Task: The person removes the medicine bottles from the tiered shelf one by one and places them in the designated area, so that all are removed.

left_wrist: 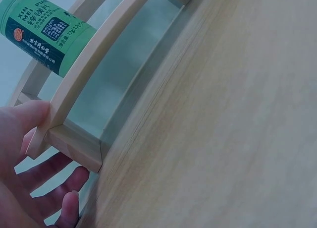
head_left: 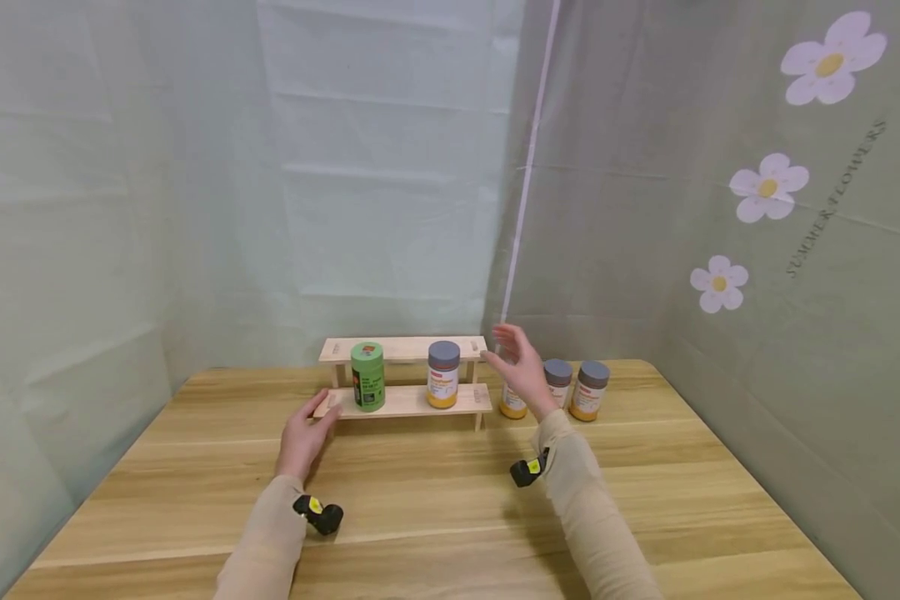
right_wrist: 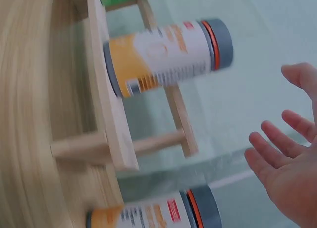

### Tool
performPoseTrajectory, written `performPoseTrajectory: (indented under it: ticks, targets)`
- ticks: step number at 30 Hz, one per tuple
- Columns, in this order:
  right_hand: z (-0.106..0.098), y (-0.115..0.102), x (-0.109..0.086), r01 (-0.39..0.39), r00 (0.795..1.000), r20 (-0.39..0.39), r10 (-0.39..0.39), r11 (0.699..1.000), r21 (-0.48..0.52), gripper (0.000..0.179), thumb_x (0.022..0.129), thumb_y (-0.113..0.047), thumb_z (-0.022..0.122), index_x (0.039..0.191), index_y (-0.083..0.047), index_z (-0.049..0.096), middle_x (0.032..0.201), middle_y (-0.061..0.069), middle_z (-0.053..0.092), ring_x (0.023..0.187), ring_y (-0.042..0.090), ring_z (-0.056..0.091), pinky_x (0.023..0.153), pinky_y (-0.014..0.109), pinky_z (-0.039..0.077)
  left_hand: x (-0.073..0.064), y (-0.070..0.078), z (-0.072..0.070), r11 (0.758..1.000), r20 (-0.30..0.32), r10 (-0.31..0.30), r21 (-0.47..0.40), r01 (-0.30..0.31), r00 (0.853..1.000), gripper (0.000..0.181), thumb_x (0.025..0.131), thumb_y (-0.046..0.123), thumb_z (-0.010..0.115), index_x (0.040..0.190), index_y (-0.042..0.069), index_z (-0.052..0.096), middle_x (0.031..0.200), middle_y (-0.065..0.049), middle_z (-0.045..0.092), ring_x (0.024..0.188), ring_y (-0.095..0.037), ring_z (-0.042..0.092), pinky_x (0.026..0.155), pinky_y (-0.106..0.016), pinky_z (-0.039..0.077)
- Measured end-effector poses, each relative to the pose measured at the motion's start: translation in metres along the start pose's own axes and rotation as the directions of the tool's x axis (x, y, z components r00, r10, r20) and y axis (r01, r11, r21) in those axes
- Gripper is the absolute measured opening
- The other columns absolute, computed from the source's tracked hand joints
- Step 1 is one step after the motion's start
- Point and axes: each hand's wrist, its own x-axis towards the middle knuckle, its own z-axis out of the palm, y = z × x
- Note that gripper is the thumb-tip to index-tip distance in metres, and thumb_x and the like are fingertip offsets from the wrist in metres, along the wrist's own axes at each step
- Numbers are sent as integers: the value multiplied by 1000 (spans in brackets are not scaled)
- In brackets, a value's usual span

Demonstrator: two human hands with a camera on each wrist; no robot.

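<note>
While the left hand [head_left: 305, 437] grips the left end of a two-tier wooden rack [head_left: 401, 402], its thumb on the lower board and its other fingers reaching below and behind the edge, the right hand [head_left: 523, 371] hangs near the rack's other end with its fingers extended and spread, holding nothing. The rack stands toward the back of a wood-grain table [head_left: 420, 517]. On its lower board, a green canister [head_left: 367, 377] with a dark label panel stands upright toward the left, near the left hand, and a grey-lidded jar [head_left: 443, 375] with a white-and-orange label stands upright toward the right, the two well apart. Beside the rack on the right, three similar jars stand on the table: the nearest jar [head_left: 513, 403] is partly hidden by the right hand, the middle jar [head_left: 558, 373] is partly covered by the hand and wrist, and the outermost jar [head_left: 589, 390] shows in full. In the right wrist view, the hand is apart from the jars and the rack. Pale sleeves cover both forearms, and a small black device sits at each wrist. Behind the table hangs a pale curtain [head_left: 390, 208], with white flowers [head_left: 768, 187] and lettering on the right side.
</note>
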Motion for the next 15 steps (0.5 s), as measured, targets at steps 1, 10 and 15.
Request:
performPoseTrajectory:
  ticks: [1,10,15]
  targets:
    - [5,0,1,3,1000,15,-3,1000,0,55,91,-19,68,140,-10,43,143,17,49,136,34,44,116,49,35,0,0,0,1000,0,3,-1,-3,1000,64,97,42,53,152,18,32,161,-15,20,149,-41,15,122,-56,16]
    - [45,4,2,-39,996,77,40,999,-5,61,88,-21,71,142,-14,41,142,14,49,135,33,46,116,49,36,2,-2,0,1000,-2,19,3,-19,1000,63,97,40,54,152,17,33,161,-15,22,149,-41,16,122,-55,17]
    - [57,6,1,-48,996,78,48,999,1,63,88,-21,72,142,-12,40,143,15,47,134,35,46,116,50,35,2,-2,0,1000,-1,16,11,-16,1000,63,98,40,53,152,16,32,161,-17,22,149,-41,16,122,-56,16]
